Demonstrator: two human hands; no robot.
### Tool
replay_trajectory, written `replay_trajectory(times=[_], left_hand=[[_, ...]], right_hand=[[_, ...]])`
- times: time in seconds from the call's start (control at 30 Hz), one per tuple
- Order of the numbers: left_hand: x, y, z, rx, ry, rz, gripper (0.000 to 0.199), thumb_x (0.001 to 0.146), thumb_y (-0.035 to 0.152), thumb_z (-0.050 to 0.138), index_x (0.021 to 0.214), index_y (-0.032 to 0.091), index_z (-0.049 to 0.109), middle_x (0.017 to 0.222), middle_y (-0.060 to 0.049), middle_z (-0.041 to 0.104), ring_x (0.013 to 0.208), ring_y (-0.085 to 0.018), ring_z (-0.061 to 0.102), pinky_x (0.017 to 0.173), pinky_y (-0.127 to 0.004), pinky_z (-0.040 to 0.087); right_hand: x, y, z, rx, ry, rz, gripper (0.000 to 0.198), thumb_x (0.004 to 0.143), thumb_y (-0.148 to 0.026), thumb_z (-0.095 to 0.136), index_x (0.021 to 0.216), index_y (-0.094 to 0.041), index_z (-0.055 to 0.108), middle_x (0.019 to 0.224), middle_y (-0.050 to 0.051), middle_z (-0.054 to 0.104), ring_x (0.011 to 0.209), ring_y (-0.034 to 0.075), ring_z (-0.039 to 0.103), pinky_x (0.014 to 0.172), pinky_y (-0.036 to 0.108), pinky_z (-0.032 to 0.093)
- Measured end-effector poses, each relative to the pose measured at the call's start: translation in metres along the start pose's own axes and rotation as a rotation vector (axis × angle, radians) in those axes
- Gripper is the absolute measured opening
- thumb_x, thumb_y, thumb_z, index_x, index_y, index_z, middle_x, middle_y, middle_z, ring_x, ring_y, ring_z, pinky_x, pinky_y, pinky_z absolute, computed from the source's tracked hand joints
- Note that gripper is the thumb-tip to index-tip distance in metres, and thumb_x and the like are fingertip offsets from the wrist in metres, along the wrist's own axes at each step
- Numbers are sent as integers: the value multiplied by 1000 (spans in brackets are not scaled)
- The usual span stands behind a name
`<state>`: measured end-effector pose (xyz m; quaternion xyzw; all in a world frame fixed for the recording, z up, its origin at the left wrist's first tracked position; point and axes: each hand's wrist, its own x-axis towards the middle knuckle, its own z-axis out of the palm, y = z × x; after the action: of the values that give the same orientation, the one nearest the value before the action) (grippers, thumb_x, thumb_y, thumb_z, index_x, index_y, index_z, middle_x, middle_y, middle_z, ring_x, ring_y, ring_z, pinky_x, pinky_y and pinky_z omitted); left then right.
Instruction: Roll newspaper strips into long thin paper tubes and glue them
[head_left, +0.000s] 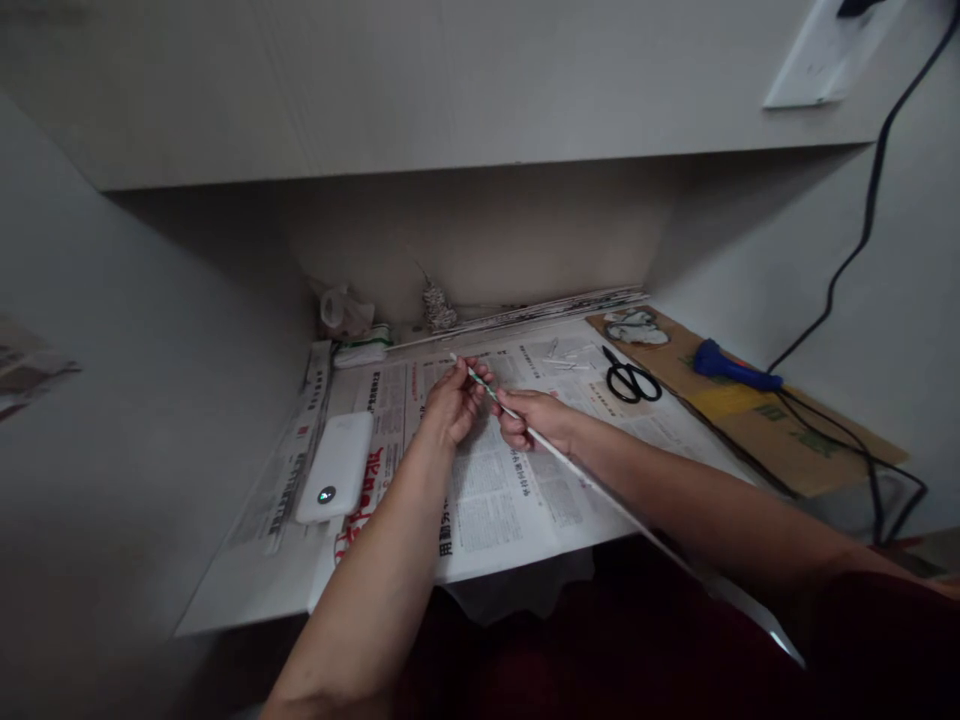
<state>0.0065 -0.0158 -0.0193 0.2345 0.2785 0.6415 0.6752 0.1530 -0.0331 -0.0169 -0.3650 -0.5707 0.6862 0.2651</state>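
A long thin white rolled-paper stick (585, 482) runs slantwise through both of my hands, with a green patch showing between them. My left hand (456, 402) is closed around its upper end, the tip poking out past the thumb. Just to the right, my right hand (531, 416) pinches the stick between thumb and fingers. From there it stretches down over my right forearm to a wider, flat white end near my dark red sleeve. Under both hands lies printed newspaper (487, 520), spread over the tabletop.
A white power bank (337, 465) lies at the left. Black scissors (631, 382) and short white pieces (566, 358) lie at the right. Cardboard (795, 440) carries a blue-handled corded tool (735, 365). Long thin sticks (540, 312) and a wound cone (437, 305) line the back.
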Motion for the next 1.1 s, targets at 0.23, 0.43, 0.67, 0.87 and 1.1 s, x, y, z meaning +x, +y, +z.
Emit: replay_trajectory(times=[0.23, 0.43, 0.67, 0.87, 1.1], left_hand=[[3, -5, -4, 110, 2, -12, 16, 86, 27, 54, 83, 12, 60, 74, -7, 66, 58, -11, 62, 46, -17, 46], [1, -3, 0, 69, -37, -17, 15, 86, 26, 54, 84, 12, 60, 75, -6, 66, 51, -10, 59, 40, -18, 43], [-1, -3, 2, 77, -38, -26, 15, 83, 26, 60, 82, 12, 61, 72, -4, 65, 47, -8, 55, 40, -17, 41], [0, 1, 1, 49, 37, 5, 14, 86, 21, 55, 80, 10, 62, 72, -5, 65, 56, -7, 61, 45, -13, 45], [1, 3, 0, -18, 41, -4, 17, 88, 20, 51, 81, 10, 62, 75, -7, 67, 62, -10, 65, 49, -13, 50]], right_hand=[[9, -5, 1, -602, 250, -279, 32, 86, -46, 50, 73, -17, 54, 60, -1, 52, 51, 10, 47, 48, 21, 33], [7, -10, 3, 5, 12, 57, 36, 92, -50, 33, 81, -19, 48, 47, -6, 42, 36, 9, 41, 37, 20, 31], [12, -9, 1, 132, 16, 84, 33, 89, -48, 45, 76, -18, 46, 43, -7, 42, 34, 7, 39, 35, 17, 29], [-1, -5, -1, 83, -18, 105, 43, 88, -58, 39, 81, -17, 51, 46, -4, 47, 35, 9, 42, 35, 19, 28], [-21, 1, -5, 260, -123, 145, 35, 90, -51, 41, 73, -20, 40, 42, -9, 28, 34, 8, 30, 36, 19, 23]])
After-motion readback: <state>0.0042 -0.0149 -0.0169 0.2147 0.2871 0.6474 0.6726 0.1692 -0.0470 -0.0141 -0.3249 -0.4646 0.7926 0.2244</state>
